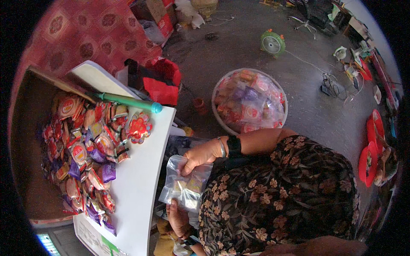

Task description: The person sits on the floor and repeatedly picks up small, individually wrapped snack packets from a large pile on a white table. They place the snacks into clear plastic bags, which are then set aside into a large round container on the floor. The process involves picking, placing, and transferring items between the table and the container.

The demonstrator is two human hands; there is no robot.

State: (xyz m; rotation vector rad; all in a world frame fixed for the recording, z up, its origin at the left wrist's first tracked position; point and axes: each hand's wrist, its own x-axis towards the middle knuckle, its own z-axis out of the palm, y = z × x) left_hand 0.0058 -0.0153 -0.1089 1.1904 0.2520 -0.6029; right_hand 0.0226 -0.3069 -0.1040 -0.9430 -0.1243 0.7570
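My right hand [203, 153], with a silver bracelet and a black wristband, grips the upper edge of a clear plastic bag [189, 169] in front of my torso. My left hand [178, 219] pinches the bag's lower edge between thumb and fingers. A few small wrapped pieces show inside the bag, blurred by glare. Beside both hands stands a white tabletop [136, 179]. On it a heap of wrapped snacks [78, 153] in red, purple and clear wrappers spills from an open cardboard box [27, 144]. A red flower-shaped piece [140, 128] lies apart from the heap.
A round white tub [216, 110] of filled clear bags [251, 99] stands on the floor near my right arm. A green tube-shaped object [129, 103] lies at the table's edge. Farther off are a green fan [272, 44], loose cables [331, 86] and red basins [368, 164].
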